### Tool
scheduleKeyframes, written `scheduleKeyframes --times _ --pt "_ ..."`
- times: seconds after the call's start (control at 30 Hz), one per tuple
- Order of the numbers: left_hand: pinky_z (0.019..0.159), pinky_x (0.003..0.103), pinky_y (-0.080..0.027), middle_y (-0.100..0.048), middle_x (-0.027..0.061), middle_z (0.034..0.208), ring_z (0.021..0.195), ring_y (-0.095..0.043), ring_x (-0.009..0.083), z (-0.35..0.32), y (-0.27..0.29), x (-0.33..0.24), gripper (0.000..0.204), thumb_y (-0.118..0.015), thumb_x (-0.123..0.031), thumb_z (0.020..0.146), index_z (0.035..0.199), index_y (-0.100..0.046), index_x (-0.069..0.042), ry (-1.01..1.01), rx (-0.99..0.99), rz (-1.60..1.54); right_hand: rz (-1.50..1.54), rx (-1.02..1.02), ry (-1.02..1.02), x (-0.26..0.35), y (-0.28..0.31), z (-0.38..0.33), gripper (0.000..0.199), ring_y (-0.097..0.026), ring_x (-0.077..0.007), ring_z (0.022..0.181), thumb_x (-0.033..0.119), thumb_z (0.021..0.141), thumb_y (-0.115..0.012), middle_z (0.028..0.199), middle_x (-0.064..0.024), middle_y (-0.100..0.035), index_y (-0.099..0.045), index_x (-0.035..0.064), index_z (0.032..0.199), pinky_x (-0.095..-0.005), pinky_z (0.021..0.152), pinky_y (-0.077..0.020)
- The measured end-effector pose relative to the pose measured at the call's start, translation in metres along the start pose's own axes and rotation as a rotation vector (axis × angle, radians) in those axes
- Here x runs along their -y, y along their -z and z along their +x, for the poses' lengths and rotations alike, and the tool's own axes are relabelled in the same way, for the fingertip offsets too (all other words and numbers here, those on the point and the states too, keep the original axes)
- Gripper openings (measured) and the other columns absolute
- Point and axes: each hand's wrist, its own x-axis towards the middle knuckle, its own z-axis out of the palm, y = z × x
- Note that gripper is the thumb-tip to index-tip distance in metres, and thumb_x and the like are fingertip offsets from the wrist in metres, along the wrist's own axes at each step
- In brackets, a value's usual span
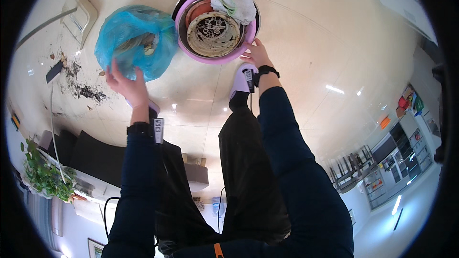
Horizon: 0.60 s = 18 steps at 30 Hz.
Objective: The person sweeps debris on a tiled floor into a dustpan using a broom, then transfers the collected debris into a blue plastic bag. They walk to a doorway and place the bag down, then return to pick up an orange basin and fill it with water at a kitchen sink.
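Observation:
A crumpled blue plastic bag stands open on the floor at the far left, with greyish contents inside. My left hand is at its near edge, fingers apart and curving over the plastic. Beside the bag is a pink basin set in a dark outer one. Inside it lie a brown round dish, a soil-stained pale bowl and a white cloth with green trim. My right hand reaches the basin's near right rim, its fingers spread and touching the edge; I see no firm grip.
Dark soil is scattered at the left, near a long-handled tool with a dark flat head. A cream plastic stool lies behind it. A leafy plant and dark sofa are at lower left; table and chairs at right.

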Motion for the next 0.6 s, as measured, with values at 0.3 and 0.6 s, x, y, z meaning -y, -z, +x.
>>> scheduleKeyframes --times 0.3,0.6 --pt "0.105 0.051 -0.032 -0.039 0.0219 0.141 0.132 -0.037 0.0373 0.049 -0.024 0.041 0.097 -0.075 -0.055 0.074 0.149 -0.030 -0.014 0.125 0.097 0.135 0.058 -0.356 0.324 -0.073 0.027 -0.005 0.022 -0.060 -0.0155 0.060 0.008 0.080 -0.062 0.075 -0.0045 -0.066 -0.069 0.0035 0.100 -0.0291 0.047 -0.0470" --pt "0.095 0.042 -0.044 -0.053 0.0191 0.127 0.115 -0.053 0.0347 0.050 -0.024 0.042 0.079 -0.075 -0.046 0.078 0.141 -0.043 -0.011 0.131 0.164 0.170 0.854 -0.652 0.130 -0.200 0.153 -0.086 0.011 -0.056 -0.0134 0.062 0.005 0.082 -0.062 0.074 -0.0020 -0.058 -0.060 0.0081 0.092 -0.0233 0.051 -0.0449"
